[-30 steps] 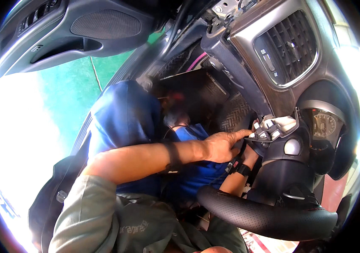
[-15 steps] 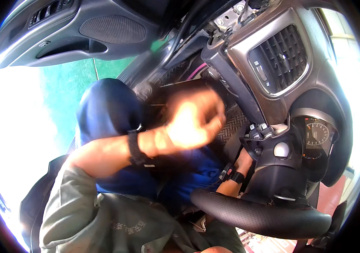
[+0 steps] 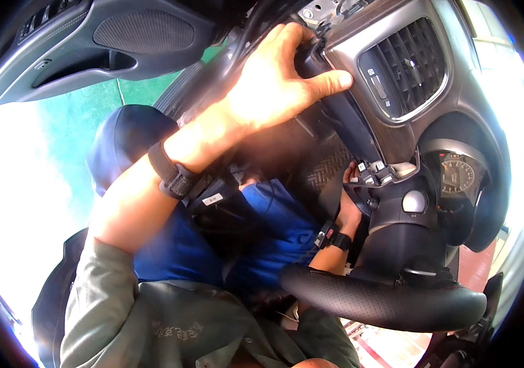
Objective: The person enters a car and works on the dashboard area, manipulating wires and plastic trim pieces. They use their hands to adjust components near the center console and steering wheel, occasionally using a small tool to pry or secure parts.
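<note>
The dark lower dashboard trim panel [image 3: 349, 119] slants below the air vent. My left hand [image 3: 280, 92] grips its upper left end, fingers hooked over the edge near the open end of the dashboard and thumb stretched across the front. By the steering column [image 3: 400, 245], my right hand [image 3: 349, 205] reaches up with its fingers extended beside the panel's lower right end. Its thumb is hidden, and I see nothing held in it. White and dark switches or connectors [image 3: 372, 173] sit just right of those fingertips.
The steering wheel [image 3: 384, 300] crosses above my right forearm. An air vent [image 3: 406, 70] and the instrument cluster [image 3: 458, 178] are at the right. The car door [image 3: 145, 30] stands open over a green floor [image 3: 96, 116]. Bare metal and wiring [image 3: 323, 12] show at the dashboard's end.
My left hand has moved up and away from above my legs to the panel's left end. My right hand has risen beside the column, bringing its fingers into sight.
</note>
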A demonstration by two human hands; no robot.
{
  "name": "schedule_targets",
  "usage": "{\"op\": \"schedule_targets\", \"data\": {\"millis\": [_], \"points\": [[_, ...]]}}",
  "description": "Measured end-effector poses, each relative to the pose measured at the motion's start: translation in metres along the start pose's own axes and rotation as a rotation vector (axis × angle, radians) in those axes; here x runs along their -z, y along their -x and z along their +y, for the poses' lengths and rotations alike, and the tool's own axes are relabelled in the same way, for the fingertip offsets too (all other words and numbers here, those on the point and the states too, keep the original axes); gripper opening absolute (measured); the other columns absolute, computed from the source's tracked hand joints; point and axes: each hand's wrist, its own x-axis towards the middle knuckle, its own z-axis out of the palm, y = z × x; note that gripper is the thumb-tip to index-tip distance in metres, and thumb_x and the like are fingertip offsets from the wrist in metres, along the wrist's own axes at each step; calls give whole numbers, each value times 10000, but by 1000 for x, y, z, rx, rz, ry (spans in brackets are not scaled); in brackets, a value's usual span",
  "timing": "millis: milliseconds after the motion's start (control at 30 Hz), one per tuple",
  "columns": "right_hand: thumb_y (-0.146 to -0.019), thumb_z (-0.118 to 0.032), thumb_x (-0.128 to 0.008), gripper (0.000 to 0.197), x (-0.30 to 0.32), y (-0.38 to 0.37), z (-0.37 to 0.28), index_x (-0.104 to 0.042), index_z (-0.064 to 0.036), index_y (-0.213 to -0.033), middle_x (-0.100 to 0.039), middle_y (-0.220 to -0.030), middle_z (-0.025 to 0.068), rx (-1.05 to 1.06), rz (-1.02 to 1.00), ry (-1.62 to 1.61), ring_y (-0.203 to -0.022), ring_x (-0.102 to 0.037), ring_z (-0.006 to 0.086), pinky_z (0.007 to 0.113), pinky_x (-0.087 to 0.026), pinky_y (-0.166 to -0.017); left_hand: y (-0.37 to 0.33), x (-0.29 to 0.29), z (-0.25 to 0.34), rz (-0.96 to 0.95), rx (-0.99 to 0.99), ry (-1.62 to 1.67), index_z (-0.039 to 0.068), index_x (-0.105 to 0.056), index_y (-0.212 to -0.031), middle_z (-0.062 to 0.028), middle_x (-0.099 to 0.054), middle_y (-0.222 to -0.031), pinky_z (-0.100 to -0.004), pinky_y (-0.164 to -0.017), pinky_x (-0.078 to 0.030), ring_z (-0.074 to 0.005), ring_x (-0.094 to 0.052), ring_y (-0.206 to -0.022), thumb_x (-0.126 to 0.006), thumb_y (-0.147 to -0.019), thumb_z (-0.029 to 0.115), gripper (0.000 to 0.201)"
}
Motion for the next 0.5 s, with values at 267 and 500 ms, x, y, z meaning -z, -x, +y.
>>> {"op": "schedule_targets", "data": {"millis": [267, 500], "points": [[-879, -169, -605, 357, -3, -2, 0, -607, 22, -1180, -641, -1183, 167, -12, 5, -11, -1033, -599, 277, 342, -492, -854, -12, -4, -2, -50, 124, 225, 41, -572, -974, -59, -603, -904, -320, -805, -481, -174, -587, -894, -908, -631, 456, 635], [-887, -172, -600, 356, 0, 4, -4, -604, 26, -1183, -641, -1184, 167, -20, 17, -9, -1028, -599, 273, 337, -494, -847, -10, 4, 8, -45, 139, 95, 36, -576, -967, -54, -583, -835, -313, -744, -481, -166, -574, -827, -918, -600, 480, 670]]}}
